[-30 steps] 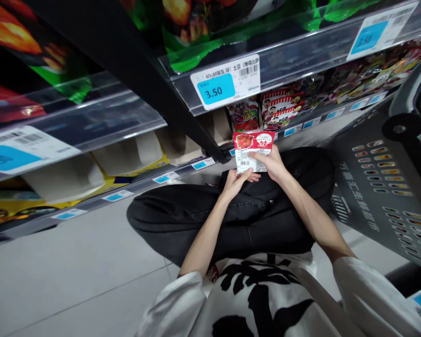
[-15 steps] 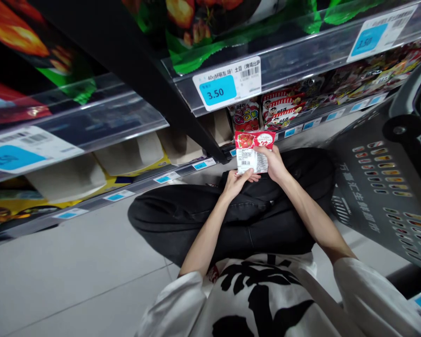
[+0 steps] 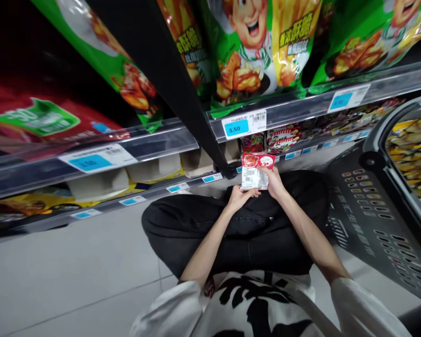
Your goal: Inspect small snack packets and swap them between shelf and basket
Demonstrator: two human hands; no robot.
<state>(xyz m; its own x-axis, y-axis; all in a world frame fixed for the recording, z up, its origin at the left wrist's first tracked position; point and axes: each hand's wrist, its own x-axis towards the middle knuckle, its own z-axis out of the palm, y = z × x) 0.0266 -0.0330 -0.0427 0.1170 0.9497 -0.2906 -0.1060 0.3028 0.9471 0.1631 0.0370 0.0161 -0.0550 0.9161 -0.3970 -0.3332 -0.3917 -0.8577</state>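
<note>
Both my hands hold a small red and white candy packet [image 3: 250, 175], its printed side with a barcode facing up at me. My left hand [image 3: 241, 197] grips the packet's lower edge, fingers beneath it. On the right edge, my right hand [image 3: 274, 180] pinches it, thumb across the front. The packet is just above my crossed legs in black trousers [image 3: 210, 224]. Close behind it, on the bottom shelf, are a similar red packet [image 3: 252, 142] and a stack of red-and-white striped packets [image 3: 283, 139].
A grey shopping basket [image 3: 358, 206] filled with yellow snack packs [image 3: 414, 159] stands at my right. Large green chip bags [image 3: 245, 61] fill the shelf above, behind a clear edge with a price label [image 3: 243, 125]. A black shelf post [image 3: 192, 93] slants down near my hands.
The view has tilted up, so more of the chip bags and the basket's contents show. Both hands still hold the packet in much the same way.
</note>
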